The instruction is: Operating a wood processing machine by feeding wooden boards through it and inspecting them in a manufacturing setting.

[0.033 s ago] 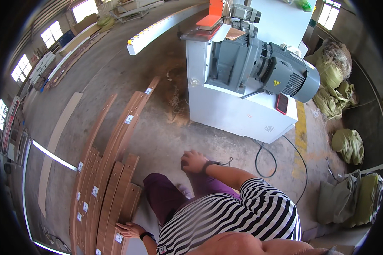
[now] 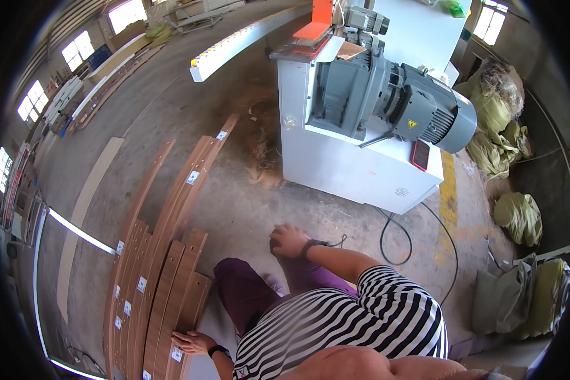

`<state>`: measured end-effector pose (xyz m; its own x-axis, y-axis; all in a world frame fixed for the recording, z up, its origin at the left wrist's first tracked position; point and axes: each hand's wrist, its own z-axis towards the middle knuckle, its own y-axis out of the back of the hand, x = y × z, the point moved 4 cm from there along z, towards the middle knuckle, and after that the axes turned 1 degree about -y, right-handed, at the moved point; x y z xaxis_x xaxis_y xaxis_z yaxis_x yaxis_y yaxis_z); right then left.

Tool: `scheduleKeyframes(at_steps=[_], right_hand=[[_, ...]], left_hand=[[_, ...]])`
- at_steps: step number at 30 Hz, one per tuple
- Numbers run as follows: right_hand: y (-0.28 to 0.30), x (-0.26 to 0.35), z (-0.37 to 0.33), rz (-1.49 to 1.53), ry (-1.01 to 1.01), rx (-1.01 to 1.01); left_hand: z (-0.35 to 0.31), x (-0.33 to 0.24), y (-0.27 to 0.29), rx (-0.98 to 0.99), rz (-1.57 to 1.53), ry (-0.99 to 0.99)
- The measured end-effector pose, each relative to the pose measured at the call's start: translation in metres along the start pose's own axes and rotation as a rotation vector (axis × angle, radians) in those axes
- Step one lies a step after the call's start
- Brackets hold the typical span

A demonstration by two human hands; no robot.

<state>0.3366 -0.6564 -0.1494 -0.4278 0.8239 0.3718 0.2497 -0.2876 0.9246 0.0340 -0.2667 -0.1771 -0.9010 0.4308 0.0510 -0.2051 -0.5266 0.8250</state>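
Left hand [image 2: 195, 343]: palm down on planks [image 2: 162, 294], fingers slightly spread.
Right hand [image 2: 289, 241]: on right leg [image 2: 306, 273], fingers curled; cannot tell whether gripping.
Right arm [image 2: 343, 261]: bent at elbow.

A grey motor [image 2: 429, 115] and a red-edged phone [image 2: 419, 155] on a white cabinet [image 2: 348, 168], yellow-green sacks [image 2: 518, 218] to the right.

A grey concrete floor [image 2: 234, 215] is marked by a yellow stripe [image 2: 448, 183] and soiled with brown dust [image 2: 263, 166]. A white machine cabinet [image 2: 335, 171], a black cable [image 2: 396, 263] and a yellow-green sack [image 2: 518, 217] are borne directly on it. Support under the labelled brown boards [image 2: 166, 278] is hidden.
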Motion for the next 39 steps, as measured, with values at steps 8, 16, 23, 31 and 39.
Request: scheduleKeyframes(at_steps=[8, 16, 23, 31, 39], right_hand=[[0.0021, -0.0009, -0.0011, 0.027, -0.014, 0.021], [0.0049, 0.0007, -0.0017, 0.028, -0.015, 0.023], [0.0039, -0.0001, -0.0011, 0.021, -0.015, 0.016], [0.0052, 0.0005, -0.0043, 0.021, -0.022, 0.018], [0.0033, 0.0, -0.0037, 0.022, 0.003, -0.024]], left_hand=[[0.0001, -0.0031, 0.0041, -0.031, -0.007, -0.007], [0.0001, -0.0009, -0.0009, -0.016, 0.001, 0.004], [0.0005, -0.0024, 0.0016, 0.006, 0.011, 0.009], [0.0018, -0.0034, 0.0029, 0.027, 0.001, 0.009], [-0.0005, 0.0003, -0.0048, -0.001, 0.018, 0.008]])
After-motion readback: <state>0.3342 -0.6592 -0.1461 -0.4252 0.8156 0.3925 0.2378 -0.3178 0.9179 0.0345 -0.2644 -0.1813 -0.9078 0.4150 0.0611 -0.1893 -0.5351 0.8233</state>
